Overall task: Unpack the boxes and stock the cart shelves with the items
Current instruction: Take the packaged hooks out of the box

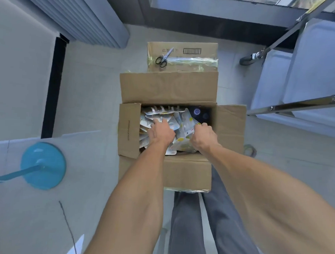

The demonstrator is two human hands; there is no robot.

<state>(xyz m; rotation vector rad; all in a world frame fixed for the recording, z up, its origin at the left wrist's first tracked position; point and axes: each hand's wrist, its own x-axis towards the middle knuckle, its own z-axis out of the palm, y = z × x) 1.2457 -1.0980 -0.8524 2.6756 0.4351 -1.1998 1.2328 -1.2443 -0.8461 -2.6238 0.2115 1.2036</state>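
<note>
Two bare arms reach down into an open cardboard box [189,174] on the floor, right in front of the person's legs. The left hand [161,132] lies on the shiny packets [184,127] inside, with its fingers spread and a bit bent. The right hand [203,137] has its fingers curled round some packets. Just behind sits a taped box [192,65] with scissors [163,58] on top. The cart [307,75] stands to the right.
</note>
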